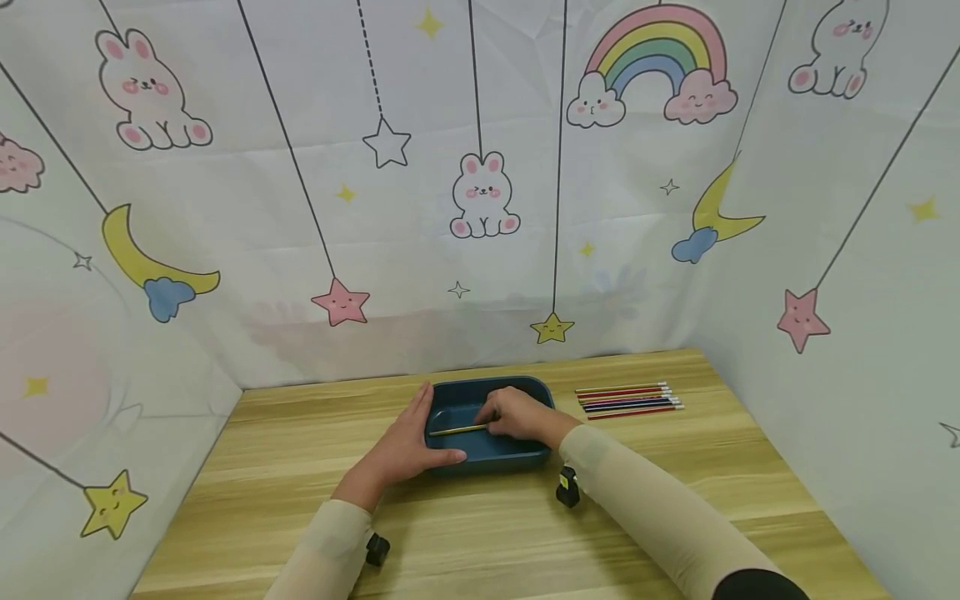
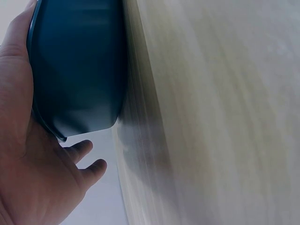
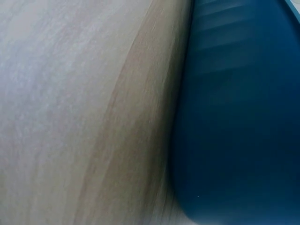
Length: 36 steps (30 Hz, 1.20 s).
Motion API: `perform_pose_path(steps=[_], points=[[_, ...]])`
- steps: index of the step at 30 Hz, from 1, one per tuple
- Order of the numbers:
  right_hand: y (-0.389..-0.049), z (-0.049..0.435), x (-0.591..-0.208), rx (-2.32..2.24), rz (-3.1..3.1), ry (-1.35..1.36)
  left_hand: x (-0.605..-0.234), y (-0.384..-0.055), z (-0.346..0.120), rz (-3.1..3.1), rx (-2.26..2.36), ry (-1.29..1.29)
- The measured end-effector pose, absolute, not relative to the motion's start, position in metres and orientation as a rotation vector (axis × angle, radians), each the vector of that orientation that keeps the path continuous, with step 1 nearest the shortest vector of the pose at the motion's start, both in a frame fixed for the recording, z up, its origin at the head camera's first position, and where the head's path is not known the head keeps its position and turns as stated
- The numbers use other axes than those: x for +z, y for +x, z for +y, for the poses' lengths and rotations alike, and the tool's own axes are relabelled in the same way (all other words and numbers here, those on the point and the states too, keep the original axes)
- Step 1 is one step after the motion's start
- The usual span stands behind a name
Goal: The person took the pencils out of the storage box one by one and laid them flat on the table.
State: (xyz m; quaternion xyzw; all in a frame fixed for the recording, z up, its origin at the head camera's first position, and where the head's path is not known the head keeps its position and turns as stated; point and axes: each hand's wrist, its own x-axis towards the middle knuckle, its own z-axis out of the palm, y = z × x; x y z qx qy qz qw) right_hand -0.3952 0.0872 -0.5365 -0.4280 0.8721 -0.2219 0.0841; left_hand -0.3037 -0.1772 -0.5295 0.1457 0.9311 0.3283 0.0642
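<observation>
A dark blue-green rectangular tray (image 1: pixel 487 463) sits on the table. My left hand (image 1: pixel 405 437) is spread around its near left corner, fingers straight along the left side and thumb along the near rim. In the left wrist view that hand (image 2: pixel 35 159) lies against the tray's wall (image 2: pixel 79 61), two fingertips showing past its end. Inside the tray, my right hand (image 1: pixel 517 414) pinches a gold-coloured pencil (image 1: pixel 457 430) by its right part. The pencil lies crosswise, its left tip near the left wall. The right wrist view shows only the tray's outer wall (image 3: pixel 234 131) and the tabletop.
Right of the tray, several pencils (image 1: pixel 628 400) with white ends lie side by side in a row, red, gold and dark. The wood-grain table (image 1: pixel 480 533) is bordered by white printed cloth walls (image 1: pixel 420 250) at the back and both sides.
</observation>
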Motion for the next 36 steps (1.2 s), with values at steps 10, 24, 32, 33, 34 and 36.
perform_pose_path(steps=[10,24,32,33,34,36], points=[[-0.396,0.089,-0.534,-0.778,2.514,-1.264,-0.530,-0.305,-0.177,2.817,0.986,0.436],[-0.395,0.094,-0.519,-0.810,2.492,-1.256,-0.527,-0.303,-0.176,2.814,0.991,0.422],[-0.391,0.104,-0.508,-0.856,2.475,-1.225,-0.530,-0.304,-0.176,2.820,1.001,0.428],[-0.391,0.106,-0.506,-0.864,2.471,-1.223,-0.530,-0.304,-0.176,2.818,1.002,0.427],[-0.390,0.107,-0.505,-0.874,2.465,-1.217,-0.530,-0.304,-0.177,2.818,1.003,0.427],[-0.389,0.111,-0.501,-0.902,2.450,-1.211,-0.531,-0.304,-0.177,2.817,1.003,0.427]])
